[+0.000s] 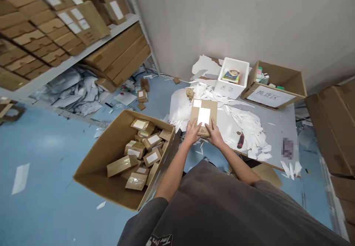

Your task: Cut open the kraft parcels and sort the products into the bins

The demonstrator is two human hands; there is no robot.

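Note:
A brown cardboard box (213,107) with white labels on top and handwriting along its near edge is at the front of the table. My left hand (192,131) grips its near left corner, thumb on top. On the near right corner is my right hand (214,132), its thumb also resting on the top face. The fingers under and beside the box are partly hidden. Torn white paper strips (244,122) lie around the box on the table (280,127). To the right of my right hand lies a red and black cutter (240,140).
A large open carton (97,172) holding several small taped boxes stands left of the table. Behind the paper are a white bin (231,91) and a labelled cardboard box (271,96). Shelves (69,61) with cartons line the left; more cartons (332,127) stand at right.

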